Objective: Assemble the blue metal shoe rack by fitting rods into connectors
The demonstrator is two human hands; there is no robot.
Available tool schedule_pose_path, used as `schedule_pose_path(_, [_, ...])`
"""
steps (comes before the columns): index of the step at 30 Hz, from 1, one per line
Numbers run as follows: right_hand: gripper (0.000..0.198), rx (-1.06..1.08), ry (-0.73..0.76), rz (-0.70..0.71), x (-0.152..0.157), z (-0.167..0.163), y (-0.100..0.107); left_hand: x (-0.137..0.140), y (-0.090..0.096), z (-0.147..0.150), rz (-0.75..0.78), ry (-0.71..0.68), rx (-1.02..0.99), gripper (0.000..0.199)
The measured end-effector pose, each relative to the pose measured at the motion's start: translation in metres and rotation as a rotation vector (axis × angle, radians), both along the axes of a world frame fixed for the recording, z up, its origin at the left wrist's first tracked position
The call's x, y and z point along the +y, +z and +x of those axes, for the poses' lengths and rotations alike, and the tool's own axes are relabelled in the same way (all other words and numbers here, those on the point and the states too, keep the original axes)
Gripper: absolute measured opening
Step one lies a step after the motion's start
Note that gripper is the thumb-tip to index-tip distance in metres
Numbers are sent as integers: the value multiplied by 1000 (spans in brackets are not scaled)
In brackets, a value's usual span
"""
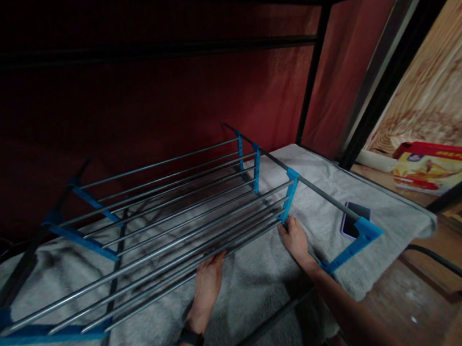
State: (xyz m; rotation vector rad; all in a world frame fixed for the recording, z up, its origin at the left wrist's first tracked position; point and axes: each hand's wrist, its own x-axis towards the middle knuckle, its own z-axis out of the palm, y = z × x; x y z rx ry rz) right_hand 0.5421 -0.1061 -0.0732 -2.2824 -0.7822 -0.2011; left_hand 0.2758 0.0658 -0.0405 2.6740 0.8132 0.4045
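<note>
A rack of thin metal rods [157,260] and blue plastic brackets [289,194] lies on its side on a grey cloth. My left hand [209,274], with a dark band on the wrist, has its fingers closed around the front rod near its middle. At that rod's right end, my right hand [295,239] grips where the rod meets the lower tip of a blue bracket; its fingertips are partly hidden. Nearer to me, the lowest blue bracket [355,244] on the right carries no rods. On the left, blue brackets [42,332] hold the other rod ends.
Beneath the rack, the grey cloth [251,319] covers a raised surface. A phone [353,217] lies on it at the right, behind a dark tube. Black frame posts [314,75] and a red wall [186,99] stand behind. A red-and-yellow box [437,170] sits at far right.
</note>
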Motion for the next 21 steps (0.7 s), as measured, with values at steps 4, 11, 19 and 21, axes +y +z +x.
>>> schedule_pose_path(4, [23, -9, 21, 20, 1, 1, 0, 2, -2, -1, 6, -18, 1, 41])
schedule_pose_path(11, [20, -24, 0, 23, 3, -1, -3, 0, -2, -2, 2, -15, -12, 41])
schedule_pose_path(19, [22, -42, -22, 6, 4, -1, -5, 0, -7, -1, -11, 2, 2, 39])
schedule_pose_path(21, [26, -34, -2, 3, 0, -2, -2, -8, -2, -4, -1, 18, -7, 40])
